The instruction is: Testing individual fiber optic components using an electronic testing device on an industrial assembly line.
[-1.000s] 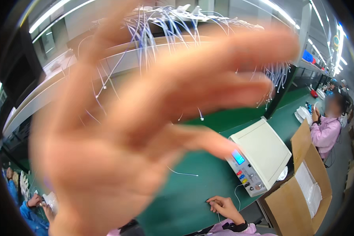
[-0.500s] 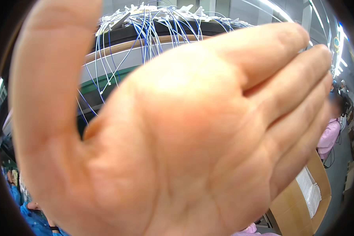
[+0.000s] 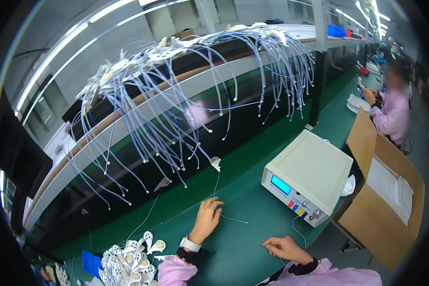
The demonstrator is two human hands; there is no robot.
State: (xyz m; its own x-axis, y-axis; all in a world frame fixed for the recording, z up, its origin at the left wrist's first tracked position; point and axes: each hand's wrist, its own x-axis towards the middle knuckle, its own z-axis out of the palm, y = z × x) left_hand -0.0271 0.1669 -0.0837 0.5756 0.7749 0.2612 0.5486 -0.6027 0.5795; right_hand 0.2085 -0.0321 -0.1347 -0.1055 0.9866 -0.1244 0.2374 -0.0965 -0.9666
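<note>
Reaching over the dark green table (image 3: 245, 245), the left hand (image 3: 206, 220), with a pale watch (image 3: 190, 243) at its wrist, has its fingers bent and loosely parted, just beside a thin pale wire (image 3: 234, 219); whether this grip has hold of the wire I can't make out. The wire's visible end lies on the table between that hand and the boxy beige instrument (image 3: 312, 171). The right hand (image 3: 287, 249) is low, near the front edge, fingers curled toward the thumb in a narrow grip, close to the thin grey lead (image 3: 294, 228) from the instrument's front; whether anything is pinched there can't be seen. The instrument is angled so that its lit blue screen (image 3: 280, 185) faces the person, probably for easy reading. On the left, white plastic parts with round ends (image 3: 123, 264) lie heaped beside a blue plastic bin (image 3: 90, 264), likely for ready reach. Long white and blue wires (image 3: 294, 76) hang over the edge of a raised shelf (image 3: 52, 190), presumably so their ends dangle untangled. A brown cardboard carton (image 3: 372, 233) holding white stacked pieces (image 3: 391, 188) stands at the right, apparently to spare table space.
</note>
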